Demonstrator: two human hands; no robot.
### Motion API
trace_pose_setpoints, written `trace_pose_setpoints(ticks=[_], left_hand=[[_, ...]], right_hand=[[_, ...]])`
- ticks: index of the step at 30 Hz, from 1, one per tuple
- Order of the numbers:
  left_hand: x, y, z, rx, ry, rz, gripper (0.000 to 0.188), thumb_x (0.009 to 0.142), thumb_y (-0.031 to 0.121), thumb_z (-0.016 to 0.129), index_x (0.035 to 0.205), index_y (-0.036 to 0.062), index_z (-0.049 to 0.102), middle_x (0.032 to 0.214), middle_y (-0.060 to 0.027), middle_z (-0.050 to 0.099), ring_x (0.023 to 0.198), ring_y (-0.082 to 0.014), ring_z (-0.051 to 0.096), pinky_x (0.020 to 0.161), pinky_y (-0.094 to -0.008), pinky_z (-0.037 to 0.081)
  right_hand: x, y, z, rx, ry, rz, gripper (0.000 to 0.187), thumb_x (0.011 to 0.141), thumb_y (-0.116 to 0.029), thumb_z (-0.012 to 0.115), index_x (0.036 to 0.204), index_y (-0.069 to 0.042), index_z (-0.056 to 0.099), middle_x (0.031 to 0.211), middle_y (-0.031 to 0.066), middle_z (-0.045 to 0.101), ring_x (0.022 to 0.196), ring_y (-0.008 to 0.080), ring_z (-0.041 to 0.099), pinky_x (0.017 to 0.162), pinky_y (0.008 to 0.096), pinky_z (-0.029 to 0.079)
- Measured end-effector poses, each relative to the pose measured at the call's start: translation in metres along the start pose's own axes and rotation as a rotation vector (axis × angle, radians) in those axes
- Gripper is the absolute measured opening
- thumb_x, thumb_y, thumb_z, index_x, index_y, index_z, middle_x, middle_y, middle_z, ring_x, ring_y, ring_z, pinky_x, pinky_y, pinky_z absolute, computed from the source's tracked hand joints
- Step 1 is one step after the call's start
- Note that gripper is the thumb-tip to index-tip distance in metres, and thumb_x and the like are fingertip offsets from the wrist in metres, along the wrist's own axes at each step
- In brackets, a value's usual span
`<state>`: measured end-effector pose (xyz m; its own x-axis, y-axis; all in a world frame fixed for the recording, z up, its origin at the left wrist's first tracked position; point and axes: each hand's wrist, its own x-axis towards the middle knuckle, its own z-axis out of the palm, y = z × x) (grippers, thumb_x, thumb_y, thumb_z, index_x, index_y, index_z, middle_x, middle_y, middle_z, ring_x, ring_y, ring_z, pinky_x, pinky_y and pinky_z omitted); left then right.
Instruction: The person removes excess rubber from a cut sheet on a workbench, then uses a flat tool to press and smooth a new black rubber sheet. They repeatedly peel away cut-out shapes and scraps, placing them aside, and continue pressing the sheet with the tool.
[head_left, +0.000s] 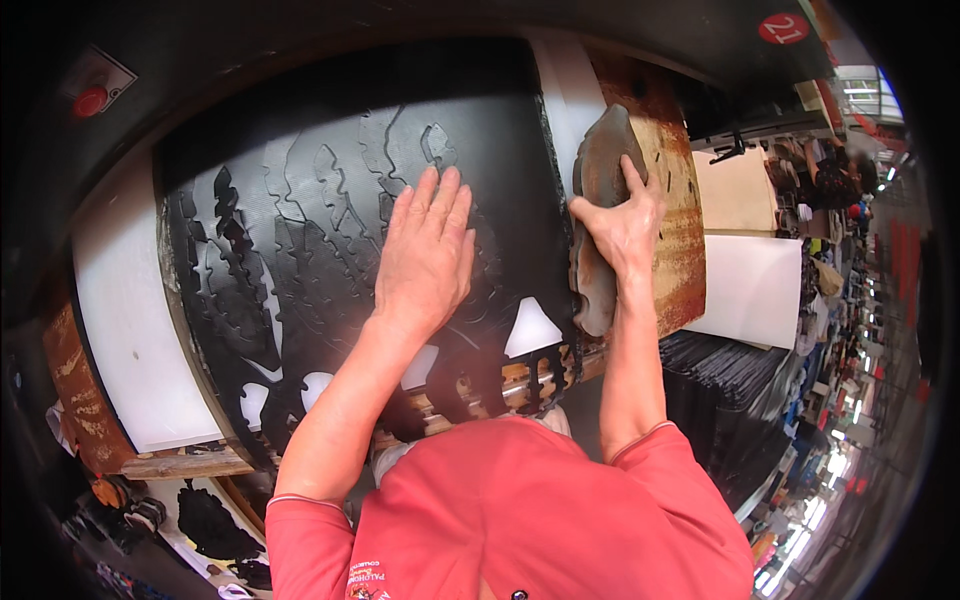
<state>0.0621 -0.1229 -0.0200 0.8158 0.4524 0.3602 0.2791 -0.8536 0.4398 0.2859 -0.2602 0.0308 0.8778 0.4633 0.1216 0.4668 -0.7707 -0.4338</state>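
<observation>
My left hand (425,255) lies flat on a black textured sheet (510,130), fingers stretched out and holding nothing. Outlines of several long, toothed, sole-like shapes are cut into this sheet, and some pieces sit slightly out of place at its left side. White shows through gaps along its ragged near edge. At the sheet's right side, my right hand (630,225) grips a long, curved, rusty metal cutting die (602,150), its thumb on the left and its fingers over the right edge. The die's underside is hidden.
A dark machine beam (400,25) spans the far side, with a red button (90,100) at far left. White board (135,345) shows left of the sheet, a rust-stained board (685,270) right of the die. Farther right are a white panel (750,290) and stacked black sheets (715,375).
</observation>
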Motion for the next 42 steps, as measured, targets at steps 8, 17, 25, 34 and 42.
trace_pose_setpoints(ticks=[8, 17, 25, 34, 42], left_hand=[[0.006, 0.003, -0.003, 0.000, 0.009, 0.031, 0.053, 0.095, 0.005, 0.070, 0.146, -0.0018, 0.061, 0.158, -0.0184, 0.056, 0.148, -0.0455, 0.047, 0.124, -0.0589, 0.037], [0.003, 0.002, 0.003, -0.008, 0.016, -0.039, 0.047, 0.097, 0.007, 0.067, 0.143, -0.0002, 0.063, 0.160, -0.0154, 0.055, 0.152, -0.0450, 0.043, 0.127, -0.0610, 0.032], [0.004, 0.003, 0.002, -0.011, 0.021, -0.035, 0.046, 0.096, 0.006, 0.068, 0.142, 0.0000, 0.064, 0.157, -0.0158, 0.057, 0.151, -0.0467, 0.044, 0.125, -0.0642, 0.033], [0.004, 0.001, 0.008, 0.007, 0.051, -0.020, 0.046, 0.096, 0.006, 0.069, 0.141, 0.0003, 0.066, 0.156, -0.0158, 0.058, 0.148, -0.0471, 0.047, 0.123, -0.0644, 0.035], [0.004, -0.001, 0.008, -0.019, 0.082, -0.001, 0.044, 0.094, 0.003, 0.070, 0.137, 0.0023, 0.069, 0.153, -0.0153, 0.061, 0.147, -0.0467, 0.048, 0.123, -0.0650, 0.036]], right_hand=[[0.015, -0.061, 0.012, 0.034, -0.086, -0.354, 0.095, 0.062, -0.030, 0.087, 0.150, -0.001, 0.064, 0.161, 0.0369, 0.041, 0.141, 0.0533, 0.046, 0.120, 0.0511, 0.045], [0.023, -0.085, 0.057, 0.081, -0.061, -0.452, 0.089, 0.062, -0.031, 0.085, 0.144, 0.000, 0.067, 0.154, 0.0412, 0.042, 0.130, 0.0561, 0.050, 0.111, 0.0549, 0.049], [0.020, -0.075, 0.064, 0.127, 0.023, -0.529, 0.085, 0.061, -0.033, 0.085, 0.137, 0.003, 0.071, 0.152, 0.0428, 0.045, 0.126, 0.0568, 0.052, 0.109, 0.0560, 0.050], [0.015, -0.073, 0.076, 0.160, 0.076, -0.586, 0.088, 0.055, -0.041, 0.089, 0.129, 0.005, 0.076, 0.149, 0.0466, 0.047, 0.122, 0.0583, 0.054, 0.107, 0.0561, 0.050], [-0.021, -0.029, 0.025, 0.283, -0.102, -0.439, 0.100, 0.073, -0.042, 0.096, 0.157, -0.005, 0.056, 0.164, 0.0304, 0.047, 0.154, 0.0458, 0.044, 0.125, 0.0470, 0.040]])
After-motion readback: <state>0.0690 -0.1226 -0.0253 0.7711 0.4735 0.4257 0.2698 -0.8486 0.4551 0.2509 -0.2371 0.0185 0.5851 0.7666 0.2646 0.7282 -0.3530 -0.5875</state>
